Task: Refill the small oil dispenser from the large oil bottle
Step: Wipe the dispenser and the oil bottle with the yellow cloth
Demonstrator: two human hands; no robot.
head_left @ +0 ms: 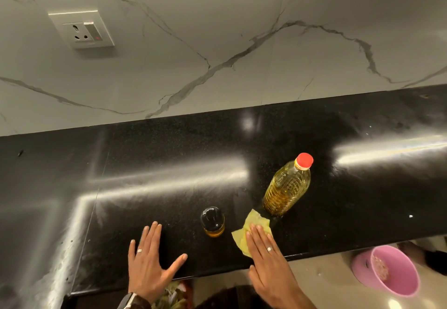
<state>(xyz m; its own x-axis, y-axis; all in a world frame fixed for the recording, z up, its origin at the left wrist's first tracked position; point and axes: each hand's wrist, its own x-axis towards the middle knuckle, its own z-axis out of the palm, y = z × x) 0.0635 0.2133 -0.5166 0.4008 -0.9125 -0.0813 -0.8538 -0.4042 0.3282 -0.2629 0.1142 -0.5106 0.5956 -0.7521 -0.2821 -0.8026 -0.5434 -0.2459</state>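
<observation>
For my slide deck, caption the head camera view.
Both hands flat on black counter, right hand pressing yellow cloth beside capped oil bottle and small dispenser.

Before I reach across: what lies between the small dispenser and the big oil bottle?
Head view: a yellow cloth under the right hand, between dispenser and bottle.

Glossy black tabletop (169, 163) under a veined marble wall (217, 30) with a socket (82, 29); pale floor (326, 282) below.

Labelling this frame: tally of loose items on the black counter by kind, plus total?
Oil containers: 2, the large oil bottle with red cap on, and the small oil dispenser.
Cloths: 1, yellow cloth under the right hand.
Total: 3.
</observation>
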